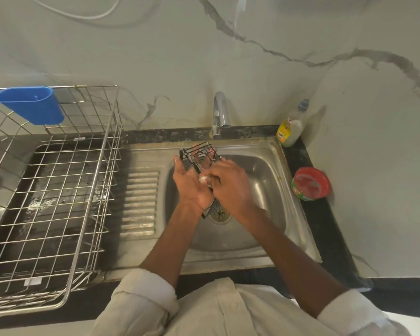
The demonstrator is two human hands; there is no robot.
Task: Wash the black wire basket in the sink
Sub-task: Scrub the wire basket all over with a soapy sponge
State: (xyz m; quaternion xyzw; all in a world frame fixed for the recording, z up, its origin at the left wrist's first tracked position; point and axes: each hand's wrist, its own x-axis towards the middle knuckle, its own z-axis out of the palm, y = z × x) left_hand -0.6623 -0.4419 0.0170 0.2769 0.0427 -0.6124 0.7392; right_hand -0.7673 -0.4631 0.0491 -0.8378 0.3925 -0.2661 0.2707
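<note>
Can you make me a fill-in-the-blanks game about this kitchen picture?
1. Both hands hold the black wire basket over the ____.
2. The cup hanging on the steel dish rack is coloured ____.
3. The round tub beside the sink has a ____ lid.

Missing words: sink; blue; red

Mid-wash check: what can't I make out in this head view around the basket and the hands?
- Black wire basket: lower half hidden behind both hands.
- Right hand: fingertips curled out of sight; the small white thing beside them is too small to identify.
- Left hand: its grip behind the basket is hidden.
- Steel tap: running water not discernible.
- Dish soap bottle: label too small.
</note>
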